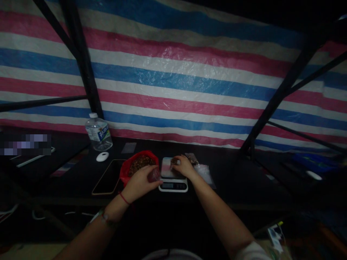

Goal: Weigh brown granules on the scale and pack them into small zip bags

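A red bag [124,172] lies open on the black table, filled with brown dried bits [139,163]. My left hand [137,182] is at the bag's near right side, fingers curled around a reddish, see-through thing [154,174] whose kind I cannot make out. Just right of it stands a white kitchen scale [173,187] with a dark display strip. Over the scale's plate, my right hand [185,167] is closed on a small clump of brown bits [174,163]; whether the clump is in a bag I cannot tell.
Clear plastic bags [204,174] and a small filled bag [192,158] lie right of the scale. At left are a phone [107,177], a white mouse [102,156], a large clear bottle [99,135] and a small flat bag [128,147]. Dark metal posts [84,76] frame a striped sheet.
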{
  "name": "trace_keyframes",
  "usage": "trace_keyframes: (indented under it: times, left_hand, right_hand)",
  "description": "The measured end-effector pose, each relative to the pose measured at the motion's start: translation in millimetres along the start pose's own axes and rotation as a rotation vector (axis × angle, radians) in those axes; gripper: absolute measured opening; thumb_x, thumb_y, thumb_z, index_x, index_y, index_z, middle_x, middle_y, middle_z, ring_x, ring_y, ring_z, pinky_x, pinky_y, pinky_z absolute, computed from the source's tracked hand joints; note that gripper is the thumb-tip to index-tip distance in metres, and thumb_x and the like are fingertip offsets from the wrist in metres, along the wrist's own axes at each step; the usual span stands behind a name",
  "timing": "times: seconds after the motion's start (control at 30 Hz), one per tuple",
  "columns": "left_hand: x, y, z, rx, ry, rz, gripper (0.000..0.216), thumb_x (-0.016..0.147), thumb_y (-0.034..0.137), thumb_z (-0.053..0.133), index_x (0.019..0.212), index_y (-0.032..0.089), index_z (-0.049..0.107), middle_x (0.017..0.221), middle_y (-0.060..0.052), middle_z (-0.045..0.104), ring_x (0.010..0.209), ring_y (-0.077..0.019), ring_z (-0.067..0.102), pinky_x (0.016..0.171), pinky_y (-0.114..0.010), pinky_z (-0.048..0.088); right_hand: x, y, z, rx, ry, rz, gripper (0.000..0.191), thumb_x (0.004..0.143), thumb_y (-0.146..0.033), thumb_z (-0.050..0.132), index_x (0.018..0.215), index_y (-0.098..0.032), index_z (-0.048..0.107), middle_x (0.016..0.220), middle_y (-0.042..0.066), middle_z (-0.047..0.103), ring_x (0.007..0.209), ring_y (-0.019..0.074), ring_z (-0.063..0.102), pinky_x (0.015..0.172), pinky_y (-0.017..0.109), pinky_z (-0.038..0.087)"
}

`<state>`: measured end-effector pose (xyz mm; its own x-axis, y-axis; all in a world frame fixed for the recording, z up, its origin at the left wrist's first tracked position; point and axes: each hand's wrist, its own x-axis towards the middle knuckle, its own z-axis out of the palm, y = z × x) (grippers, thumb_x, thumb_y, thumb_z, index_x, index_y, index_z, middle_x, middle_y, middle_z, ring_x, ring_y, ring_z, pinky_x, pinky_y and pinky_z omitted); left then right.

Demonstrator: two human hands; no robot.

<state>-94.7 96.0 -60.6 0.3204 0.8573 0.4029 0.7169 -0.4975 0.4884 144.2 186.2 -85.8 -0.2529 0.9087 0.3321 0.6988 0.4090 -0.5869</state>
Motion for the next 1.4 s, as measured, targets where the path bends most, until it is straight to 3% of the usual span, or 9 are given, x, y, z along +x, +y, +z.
trace_keyframes:
  times: [0.07,0.17,0.3,0.47,0.67,0.9,1.1,1.23,1.4]
  left_hand:
    - [2,-4,2,-0.017,0.02,-0.02,0.06,0.072,0.054,0.065,0.118,0.016,0.058,0.117,-0.011,0.064,0.107,-0.025,0.06,0.096,-0.037,0.046]
    - [4,-10,3,-0.027,0.058,-0.051,0.061,0.071,0.053,0.065,0.12,0.016,0.058,0.118,-0.01,0.064,0.107,-0.0246,0.06,0.096,-0.037,0.046]
    - [6,-13,5,-0.047,0.073,-0.059,0.06,0.07,0.051,0.067,0.12,0.017,0.058,0.118,-0.01,0.064,0.108,-0.0248,0.06,0.096,-0.037,0.046]
    - [4,-12,3,-0.084,0.08,-0.048,0.059,0.07,0.048,0.067,0.119,0.017,0.058,0.118,-0.011,0.064,0.109,-0.0255,0.06,0.098,-0.04,0.044]
    - [4,-11,-2,-0.092,0.099,-0.04,0.058,0.071,0.046,0.067,0.12,0.018,0.057,0.117,-0.011,0.065,0.108,-0.0255,0.06,0.097,-0.04,0.045]
    - [4,-7,0,-0.175,0.162,-0.06,0.056,0.069,0.043,0.07,0.117,0.017,0.058,0.116,-0.012,0.065,0.107,-0.0252,0.061,0.096,-0.04,0.046]
    - [4,1,3,-0.302,0.207,-0.13,0.053,0.069,0.042,0.07,0.114,0.016,0.058,0.113,-0.01,0.066,0.103,-0.0246,0.062,0.093,-0.039,0.048]
    - [4,4,5,-0.382,0.246,-0.174,0.053,0.068,0.041,0.07,0.113,0.015,0.058,0.112,-0.011,0.067,0.101,-0.0254,0.063,0.092,-0.041,0.049]
    - [4,5,3,-0.518,0.266,-0.206,0.052,0.068,0.043,0.069,0.112,0.016,0.058,0.112,-0.011,0.066,0.1,-0.0258,0.063,0.09,-0.042,0.05]
  right_hand:
    - [2,-3,3,0.072,-0.02,-0.013,0.03,0.066,-0.021,0.071,0.097,-0.018,0.069,0.1,0.007,0.069,0.1,0.0218,0.062,0.105,0.042,0.033]
    - [-2,-15,4,0.26,-0.008,-0.005,0.04,0.067,-0.021,0.07,0.106,-0.018,0.065,0.105,0.007,0.068,0.099,0.0207,0.063,0.096,0.038,0.044]
    - [-11,-35,2,0.559,-0.112,-0.049,0.053,0.066,-0.024,0.07,0.117,-0.02,0.056,0.107,0.006,0.066,0.093,0.0173,0.065,0.087,0.033,0.05]
    - [-12,-51,2,0.752,-0.153,-0.017,0.055,0.061,-0.024,0.074,0.11,-0.02,0.051,0.103,0.004,0.065,0.087,0.015,0.065,0.081,0.03,0.051]
    - [-13,-65,-1,0.724,-0.169,-0.035,0.044,0.06,-0.021,0.074,0.1,-0.019,0.054,0.098,0.003,0.064,0.089,0.0159,0.063,0.082,0.03,0.05]
    - [-15,-86,-13,0.429,-0.128,-0.138,0.043,0.062,-0.018,0.075,0.103,-0.018,0.062,0.099,0.003,0.065,0.088,0.0165,0.062,0.08,0.031,0.05]
    - [-13,-111,-28,0.314,-0.178,-0.251,0.031,0.067,-0.015,0.072,0.096,-0.019,0.066,0.094,0.002,0.066,0.084,0.0153,0.062,0.075,0.028,0.05]
    - [-11,-118,-32,0.351,-0.179,-0.355,0.031,0.072,-0.018,0.069,0.103,-0.022,0.067,0.107,0.005,0.065,0.099,0.0177,0.06,0.083,0.031,0.049]
    - [-12,-113,-30,0.485,-0.172,-0.29,0.039,0.073,-0.019,0.067,0.111,-0.021,0.063,0.112,0.007,0.061,0.097,0.0172,0.061,0.08,0.03,0.051]
